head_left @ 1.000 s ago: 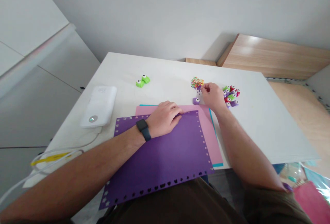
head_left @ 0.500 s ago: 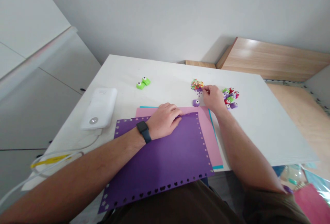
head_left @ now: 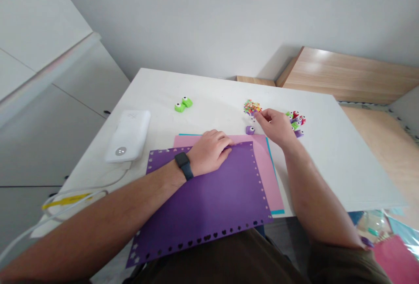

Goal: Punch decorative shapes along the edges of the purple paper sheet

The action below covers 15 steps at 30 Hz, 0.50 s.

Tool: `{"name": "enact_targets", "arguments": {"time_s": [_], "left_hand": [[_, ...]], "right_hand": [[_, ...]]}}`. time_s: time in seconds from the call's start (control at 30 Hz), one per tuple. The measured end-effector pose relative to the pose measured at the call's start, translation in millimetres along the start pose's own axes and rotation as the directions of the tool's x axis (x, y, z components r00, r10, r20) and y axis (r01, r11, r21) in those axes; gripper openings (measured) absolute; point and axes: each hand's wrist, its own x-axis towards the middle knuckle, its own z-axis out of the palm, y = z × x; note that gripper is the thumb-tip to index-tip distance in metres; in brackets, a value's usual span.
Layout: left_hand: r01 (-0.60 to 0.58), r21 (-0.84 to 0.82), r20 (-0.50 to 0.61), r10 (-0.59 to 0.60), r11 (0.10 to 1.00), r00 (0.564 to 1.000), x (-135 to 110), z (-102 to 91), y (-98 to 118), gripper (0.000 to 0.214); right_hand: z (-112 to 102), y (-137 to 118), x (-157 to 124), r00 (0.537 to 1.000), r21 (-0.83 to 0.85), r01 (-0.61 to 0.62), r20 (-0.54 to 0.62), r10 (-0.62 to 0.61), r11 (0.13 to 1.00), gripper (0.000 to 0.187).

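Observation:
My left hand (head_left: 211, 152) lies on the top edge of a purple sheet of paper (head_left: 209, 201), fingers loosely bent and thumb apart. Small hearts, stars and other shapes are punched along this sheet's edges. Beneath it show a pink sheet (head_left: 266, 170) and a blue sheet (head_left: 278, 211). My right hand (head_left: 275, 124) is pinched at the lower right of a pile of colourful confetti (head_left: 252, 106). Whatever is between its fingertips is too small to make out. Just below stands a purple craft punch (head_left: 250, 130) with an eye on top.
Several red, green and purple craft punches (head_left: 297, 121) cluster behind my right wrist, partly hidden. Two green punches (head_left: 183, 104) stand at the back left. A white power bank (head_left: 129, 138) with a cable (head_left: 108, 183) lies on the left of the white table (head_left: 216, 92).
My right hand has shifted slightly right and toward me, covering more of the punch cluster. Fewer loose purple bits show below the confetti pile. My left hand stays on the purple sheet.

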Motion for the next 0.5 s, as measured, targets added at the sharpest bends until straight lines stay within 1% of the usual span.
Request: {"name": "enact_targets", "arguments": {"time_s": [0.03, 0.1, 0.2, 0.27, 0.4, 0.5], "left_hand": [[0.000, -0.003, 0.000, 0.000, 1.000, 1.000, 0.0, 0.1, 0.0, 0.017], [0.011, -0.015, -0.005, -0.011, 1.000, 1.000, -0.6, 0.8, -0.3, 0.016], [0.039, -0.041, -0.020, -0.040, 0.998, 0.999, -2.1, 1.7, -0.6, 0.021], [0.040, -0.050, -0.020, -0.041, 0.998, 0.999, -2.8, 1.9, -0.7, 0.021], [0.019, -0.045, -0.008, -0.019, 0.999, 1.000, -2.6, 2.0, -1.5, 0.020], [0.014, -0.037, -0.004, -0.015, 0.999, 1.000, -1.9, 2.5, -2.6, 0.024]], "right_hand": [[-1.6, -1.9, -2.0, 0.996, -0.001, 0.054, 0.073, -0.054, 0.999, 0.035], [-2.6, -3.5, -4.7, 0.974, -0.014, 0.140, 0.182, -0.136, 0.990, 0.029], [-0.6, -2.5, -5.6, 0.949, -0.032, 0.206, 0.249, -0.192, 0.978, 0.024], [0.2, -2.4, -5.3, 0.943, -0.030, 0.231, 0.255, -0.216, 0.972, 0.021], [-3.0, -7.7, -6.8, 0.950, -0.019, 0.250, 0.197, -0.242, 0.968, 0.018], [-6.6, -14.1, -10.0, 0.932, 0.037, 0.303, 0.198, -0.304, 0.952, 0.018]]}}
